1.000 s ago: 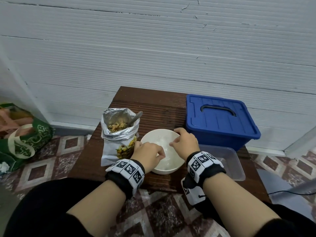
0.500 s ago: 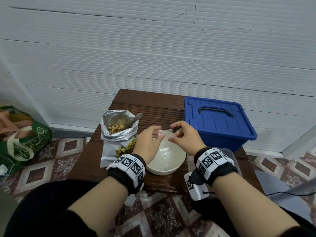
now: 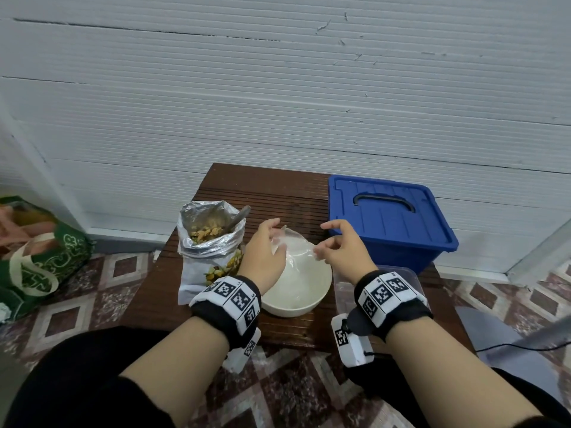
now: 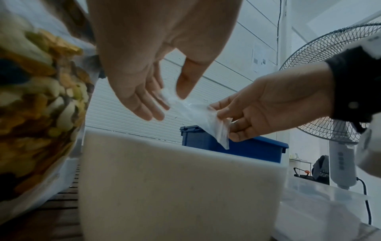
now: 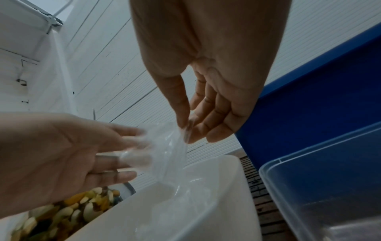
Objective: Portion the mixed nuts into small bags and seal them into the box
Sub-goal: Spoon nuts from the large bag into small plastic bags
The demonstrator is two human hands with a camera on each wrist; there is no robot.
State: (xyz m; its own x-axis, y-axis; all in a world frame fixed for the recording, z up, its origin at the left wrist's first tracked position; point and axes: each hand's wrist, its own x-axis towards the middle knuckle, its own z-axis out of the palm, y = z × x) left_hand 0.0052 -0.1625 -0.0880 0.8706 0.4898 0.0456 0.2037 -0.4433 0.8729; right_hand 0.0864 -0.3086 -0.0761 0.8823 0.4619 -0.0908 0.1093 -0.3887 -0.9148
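- At far left: foil nut pouch [image 3: 210, 242] standing open beside the white bowl [image 3: 296, 291], spoon inside.
- Over the bowl: left hand [image 3: 262, 251], fingers nearly straight, thumb pressing the small clear bag [image 3: 293, 248]; right hand [image 3: 343, 248] pinching its other edge.
- Likely handling featherlight, limp, slippery (best gripped at the mouth).
- Showing only at the wrists: each thumb's pinch [image 4: 181, 88].
- Sitting shut at right: blue box [image 3: 389, 217].

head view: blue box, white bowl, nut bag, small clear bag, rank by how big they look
1. blue box
2. nut bag and white bowl: too alike to rank
3. small clear bag, held above the bowl, so nearer the camera, yet smallest
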